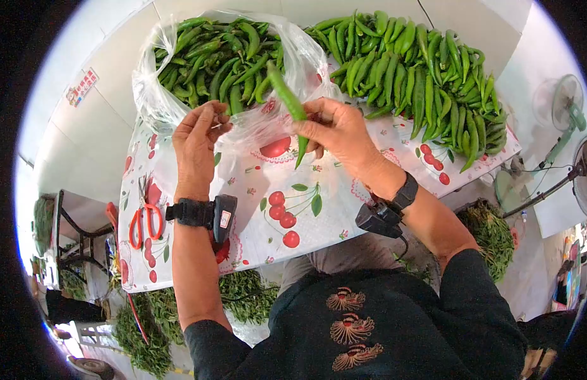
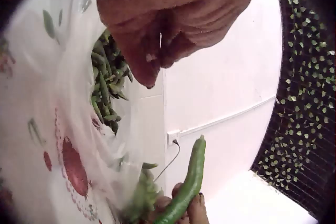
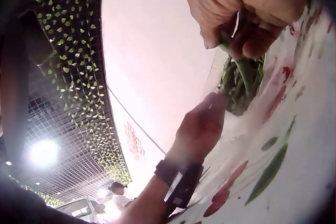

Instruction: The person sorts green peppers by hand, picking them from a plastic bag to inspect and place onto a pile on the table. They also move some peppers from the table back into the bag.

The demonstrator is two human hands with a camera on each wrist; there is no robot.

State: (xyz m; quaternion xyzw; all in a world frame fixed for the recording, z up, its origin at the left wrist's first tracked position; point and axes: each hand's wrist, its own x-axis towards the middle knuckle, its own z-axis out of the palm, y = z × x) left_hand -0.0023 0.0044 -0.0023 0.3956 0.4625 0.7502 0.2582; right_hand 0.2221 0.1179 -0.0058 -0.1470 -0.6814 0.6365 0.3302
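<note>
Chilli peppers (image 1: 211, 57) in plastic bag (image 1: 304, 50), table (image 1: 344, 212) back left; pepper pile (image 1: 401, 76) to right; scissors (image 1: 146, 206) front left.

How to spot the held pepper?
Find the cherry-print table; above it, near the plastic bag, is the right hand. The pepper is the green one pinched there, narrow end downward. Unlike the bagged peppers and heaped peppers, it alone is held.

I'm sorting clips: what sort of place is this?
Probably an indoor spot for sorting or preparing vegetables: green peppers lie heaped on a cherry-print tablecloth, more fill a plastic bag, and leafy plants are piled lower down.
</note>
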